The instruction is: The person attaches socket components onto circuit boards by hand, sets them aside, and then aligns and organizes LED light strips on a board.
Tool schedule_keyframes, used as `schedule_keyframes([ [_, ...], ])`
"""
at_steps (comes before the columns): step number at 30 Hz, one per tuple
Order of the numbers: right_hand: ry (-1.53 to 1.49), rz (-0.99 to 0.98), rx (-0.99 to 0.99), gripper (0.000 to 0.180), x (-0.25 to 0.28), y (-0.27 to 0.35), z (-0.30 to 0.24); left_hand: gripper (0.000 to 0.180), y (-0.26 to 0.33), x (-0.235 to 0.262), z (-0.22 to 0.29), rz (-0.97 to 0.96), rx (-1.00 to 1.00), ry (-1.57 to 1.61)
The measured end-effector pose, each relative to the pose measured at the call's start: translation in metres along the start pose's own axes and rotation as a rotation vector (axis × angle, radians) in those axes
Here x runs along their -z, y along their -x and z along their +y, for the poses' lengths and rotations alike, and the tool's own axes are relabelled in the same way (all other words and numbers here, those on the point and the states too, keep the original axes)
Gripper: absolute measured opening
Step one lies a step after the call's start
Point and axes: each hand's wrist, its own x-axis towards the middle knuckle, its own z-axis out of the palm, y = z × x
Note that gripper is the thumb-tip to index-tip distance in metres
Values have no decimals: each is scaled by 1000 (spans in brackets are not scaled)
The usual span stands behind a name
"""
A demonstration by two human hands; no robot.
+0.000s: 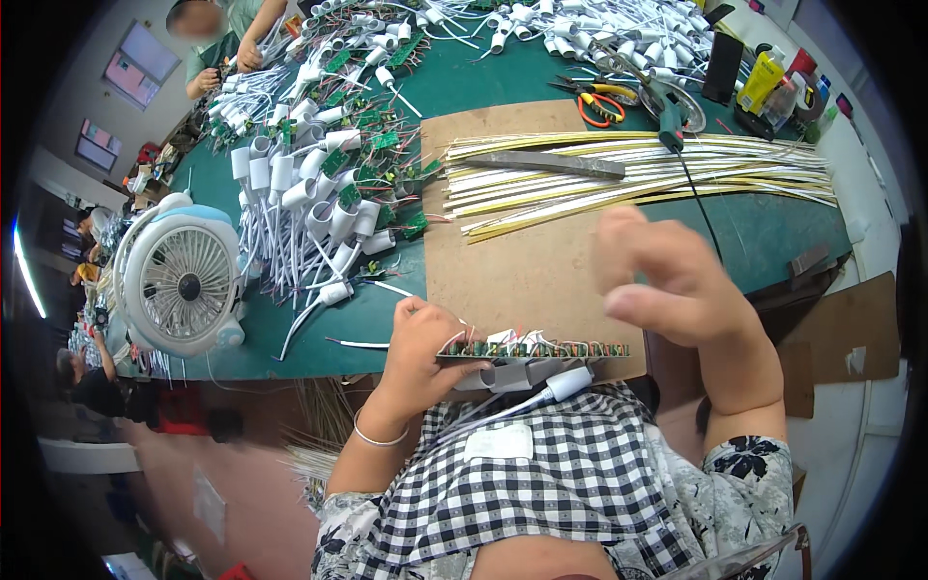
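My left hand (425,353) is closed on the left end of a long, narrow strip of green circuit boards (541,350), held level at the table's near edge. Thin wires and small parts stick up along the strip. Under it, white plastic sleeves (512,375) lie against my apron, and one white sleeve with a cable (568,383) slants out to the right. Raised above the board's right side, my right hand (667,280) has curled fingers blurred by motion. Whether anything is between its thumb and fingers cannot be made out.
Left stands a white fan (188,280) beside a heap of white sleeves with cables and boards (319,193). Strips (541,208) and a flat metal bar (551,164) lie on brown board (522,275). Farther back are orange-handled pliers (601,108), a soldering iron (667,121) and a co-worker's hands (249,56).
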Motion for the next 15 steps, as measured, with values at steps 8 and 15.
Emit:
schedule_keyframes([
  [8,-9,-63,-86,23,-85,-18,57,32,-6,-2,2,-27,42,37],
  [15,-518,291,-226,13,-30,-32,28,32,0,0,-1,-29,159,110],
])
